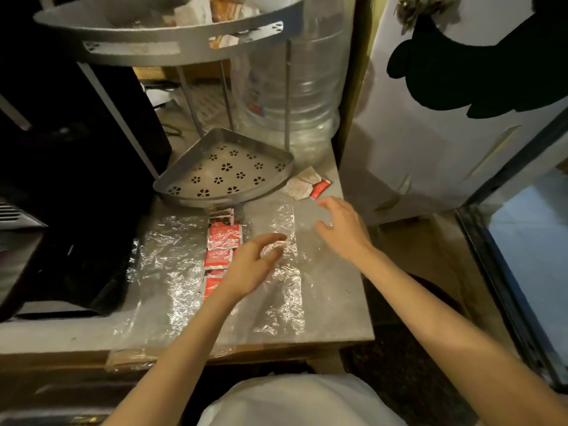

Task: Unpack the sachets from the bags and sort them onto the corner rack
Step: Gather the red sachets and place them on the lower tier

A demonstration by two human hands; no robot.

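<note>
Two clear crinkled plastic bags lie flat on the grey counter, one on the left [172,265] and one on the right [285,290]. Between them runs a row of red sachets [222,241]. My left hand [255,265] hovers over the near end of that row and the right bag's edge, fingers apart, holding nothing. My right hand [341,226] is spread open above the counter near its right edge. A few white and red sachets [307,184] lie just beyond its fingertips. The corner rack's lower shelf [227,170], perforated with flower holes, holds nothing. Its upper shelf [166,35] carries packets.
A black appliance [70,179] fills the left side. A large clear water bottle [292,84] stands behind the rack. A white fridge door [445,118] is at the right. The counter's front edge [215,345] is close to my body.
</note>
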